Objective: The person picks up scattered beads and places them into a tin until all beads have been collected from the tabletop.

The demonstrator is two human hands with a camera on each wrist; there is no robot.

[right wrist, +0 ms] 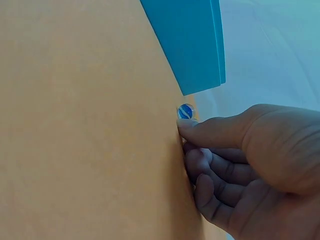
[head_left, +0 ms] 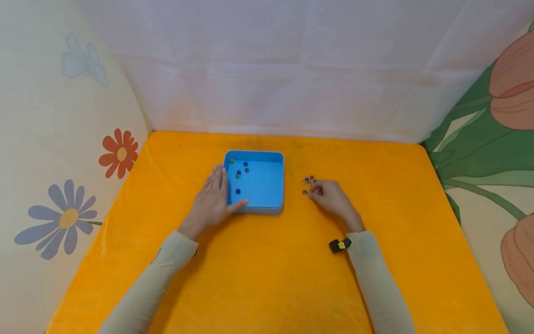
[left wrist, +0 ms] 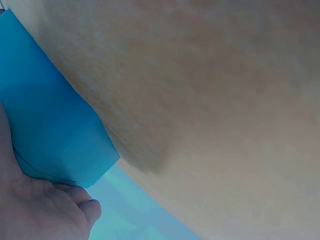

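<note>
A square blue tray (head_left: 260, 183) with raised walls holds several glass marbles (head_left: 238, 191), mostly in its left half. My left hand (head_left: 210, 199) rests with straight fingers along the tray's left wall, its thumb across the near left corner; in the left wrist view, the hand (left wrist: 45, 210) lies against the blue wall. To the tray's right is a small group of marbles (head_left: 308, 182). Over it, my right hand (head_left: 329, 197) has its fingers bent low. In the right wrist view, a blue-swirled marble (right wrist: 185, 111) shows just past the thumb tip. Whether the fingertips pinch a marble is hidden.
Both hands work over an orange cloth-covered table (head_left: 267, 278). A white curtain (head_left: 267, 69) hangs behind its far edge, with flower-patterned panels on both sides. A black wrist device (head_left: 340, 245) sits beside the right cuff.
</note>
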